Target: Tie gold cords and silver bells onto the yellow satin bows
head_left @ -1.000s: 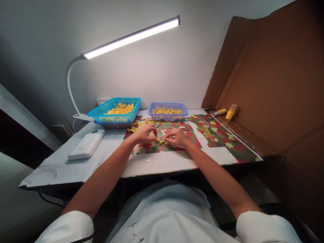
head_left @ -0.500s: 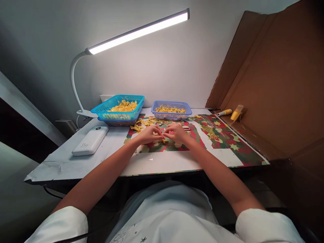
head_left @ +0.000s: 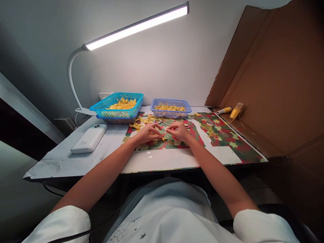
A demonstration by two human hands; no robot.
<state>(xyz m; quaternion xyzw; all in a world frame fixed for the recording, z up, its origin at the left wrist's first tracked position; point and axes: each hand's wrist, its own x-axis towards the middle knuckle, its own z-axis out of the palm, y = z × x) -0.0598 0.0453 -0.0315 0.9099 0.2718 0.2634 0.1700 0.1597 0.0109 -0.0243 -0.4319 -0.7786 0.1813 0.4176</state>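
My left hand (head_left: 149, 132) and my right hand (head_left: 179, 131) rest close together on the red and green patterned paper (head_left: 222, 135) at the middle of the table. Both pinch a small yellow piece (head_left: 163, 138) between their fingertips. It is too small to make out in detail. Loose yellow pieces (head_left: 145, 120) lie scattered just beyond my hands. A turquoise basket (head_left: 116, 107) and a blue basket (head_left: 170, 108), both filled with yellow pieces, stand at the back.
A white power bank (head_left: 89, 138) lies at the left on the white table (head_left: 65, 158). A bent white desk lamp (head_left: 126, 32) shines overhead. Brown cardboard (head_left: 273, 74) walls the right side, with a yellow spool (head_left: 236, 110) and a yellow tube (head_left: 224, 110) beside it.
My hands came closer together on the yellow piece, then spread slightly apart. The view shifted a little as my head moved.
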